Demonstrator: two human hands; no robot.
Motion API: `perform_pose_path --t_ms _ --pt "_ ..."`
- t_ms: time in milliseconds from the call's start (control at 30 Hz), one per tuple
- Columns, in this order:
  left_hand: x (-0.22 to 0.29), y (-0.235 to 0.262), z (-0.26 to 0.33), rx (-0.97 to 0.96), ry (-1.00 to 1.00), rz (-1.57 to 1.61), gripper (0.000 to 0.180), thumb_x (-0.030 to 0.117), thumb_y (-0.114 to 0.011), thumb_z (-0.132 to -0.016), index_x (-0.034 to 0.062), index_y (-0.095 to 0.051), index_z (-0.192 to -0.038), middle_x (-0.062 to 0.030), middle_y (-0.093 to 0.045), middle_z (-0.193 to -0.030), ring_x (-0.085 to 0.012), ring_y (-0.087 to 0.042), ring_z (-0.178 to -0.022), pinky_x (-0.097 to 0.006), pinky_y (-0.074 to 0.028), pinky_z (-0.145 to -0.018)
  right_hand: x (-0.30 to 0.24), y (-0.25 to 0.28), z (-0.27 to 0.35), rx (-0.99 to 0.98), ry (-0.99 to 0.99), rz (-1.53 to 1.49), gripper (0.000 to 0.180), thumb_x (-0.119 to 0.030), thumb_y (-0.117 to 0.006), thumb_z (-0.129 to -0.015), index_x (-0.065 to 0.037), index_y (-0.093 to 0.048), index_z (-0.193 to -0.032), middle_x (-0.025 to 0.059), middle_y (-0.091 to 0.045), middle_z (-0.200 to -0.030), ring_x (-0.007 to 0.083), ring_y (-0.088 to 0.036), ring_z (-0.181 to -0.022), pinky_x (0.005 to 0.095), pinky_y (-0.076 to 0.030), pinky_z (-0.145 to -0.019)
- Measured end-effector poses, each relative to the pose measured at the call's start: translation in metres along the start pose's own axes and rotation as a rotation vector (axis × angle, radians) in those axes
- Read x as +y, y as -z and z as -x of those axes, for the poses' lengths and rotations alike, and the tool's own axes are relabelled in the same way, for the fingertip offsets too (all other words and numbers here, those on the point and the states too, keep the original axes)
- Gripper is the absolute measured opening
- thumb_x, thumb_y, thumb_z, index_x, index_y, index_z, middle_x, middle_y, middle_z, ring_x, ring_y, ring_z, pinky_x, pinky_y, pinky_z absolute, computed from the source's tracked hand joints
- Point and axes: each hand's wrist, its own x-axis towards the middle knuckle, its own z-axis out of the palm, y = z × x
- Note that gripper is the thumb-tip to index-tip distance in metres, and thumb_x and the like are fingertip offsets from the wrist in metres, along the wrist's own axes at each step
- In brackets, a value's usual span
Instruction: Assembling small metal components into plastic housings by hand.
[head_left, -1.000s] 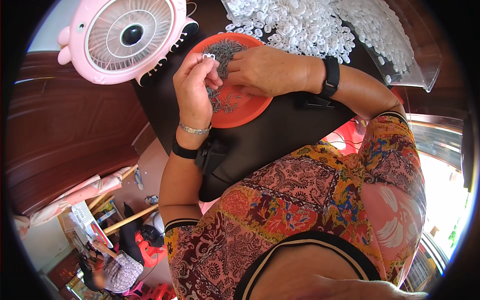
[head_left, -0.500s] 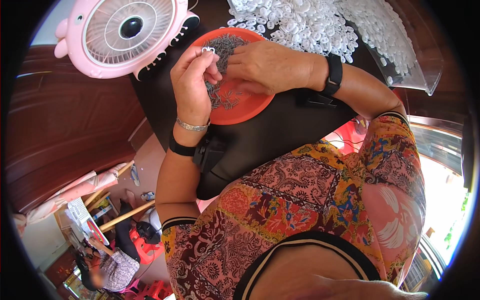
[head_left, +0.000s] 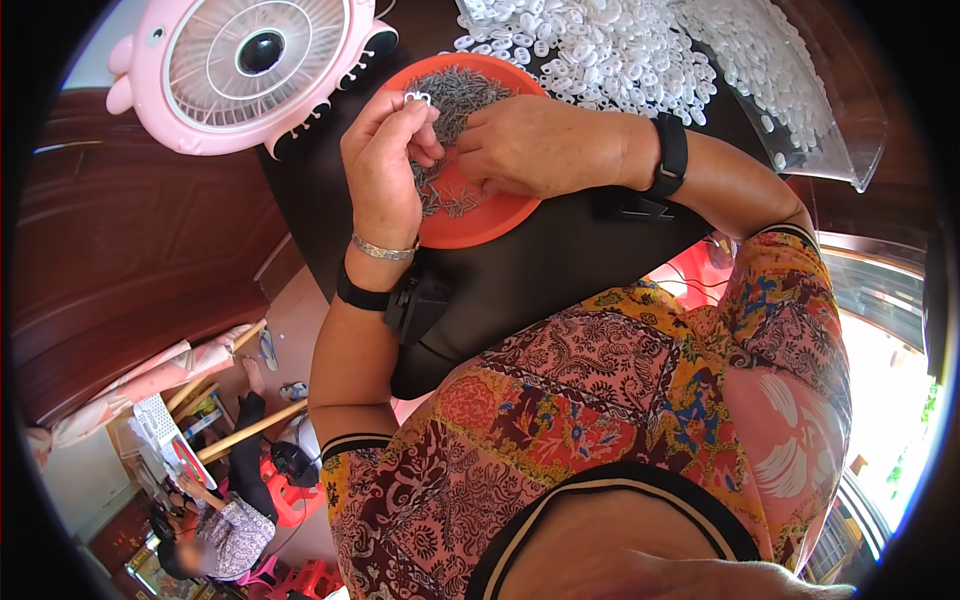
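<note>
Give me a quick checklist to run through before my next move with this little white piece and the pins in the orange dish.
1. White piece held: the left hand pinches a small white piece at its fingertips. Ok.
2. Pin picked: the right hand rests on the grey pins, but whether a single pin is pinched, cannot tell.
3. Pin supply: the orange dish holds plenty of pins. Ok.
4. White piece supply: a large heap of white pieces lies behind the dish. Ok.
5. Dish position: it sits flat on the black surface, under both hands. Ok.
6. Pink fan: stands beside the dish, apart from the hands. Ok.
</note>
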Motion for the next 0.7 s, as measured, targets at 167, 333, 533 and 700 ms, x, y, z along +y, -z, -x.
perform_pose_path --t_ms 167,333,533,700 --pt "0.002 -0.002 0.001 0.009 0.007 -0.005 0.015 0.012 -0.055 -0.085 0.0014 -0.061 -0.077 -0.0008 -0.054 -0.064 -0.0096 -0.051 -0.056 -0.022 -0.038 -0.053 0.001 0.011 0.006 0.03 -0.01 0.009 0.015 -0.016 -0.065 -0.076 -0.006 -0.06 -0.085 0.0077 -0.058 -0.087 0.0262 -0.056 -0.089 0.0386 -0.047 -0.077" --pt "0.001 -0.002 0.0 -0.009 0.012 0.004 0.015 0.012 -0.055 -0.086 0.0016 -0.061 -0.077 -0.0008 -0.054 -0.064 -0.0098 -0.051 -0.056 -0.022 -0.038 -0.053 0.001 0.005 0.003 -0.029 -0.032 0.096 0.014 -0.015 -0.064 -0.076 -0.005 -0.06 -0.085 0.0078 -0.059 -0.086 0.0259 -0.055 -0.09 0.0375 -0.047 -0.077" --pt "0.0 -0.002 0.0 0.011 0.019 0.0 0.016 0.014 -0.056 -0.086 0.001 -0.061 -0.079 -0.0011 -0.054 -0.064 -0.0099 -0.051 -0.055 -0.022 -0.038 -0.053 0.01 0.002 0.001 0.15 -0.068 -0.08 0.012 -0.012 -0.063 -0.078 -0.003 -0.059 -0.085 0.0078 -0.06 -0.082 0.0264 -0.058 -0.084 0.0353 -0.048 -0.073" --pt "0.001 0.0 0.001 0.007 0.005 0.017 0.015 0.013 -0.055 -0.087 -0.0003 -0.06 -0.08 -0.0018 -0.054 -0.065 -0.0101 -0.051 -0.055 -0.022 -0.039 -0.052 0.013 0.022 -0.002 0.114 -0.348 -0.509 0.011 -0.008 -0.063 -0.083 0.0 -0.058 -0.09 0.0067 -0.062 -0.084 0.0179 -0.061 -0.079 0.0281 -0.048 -0.07"
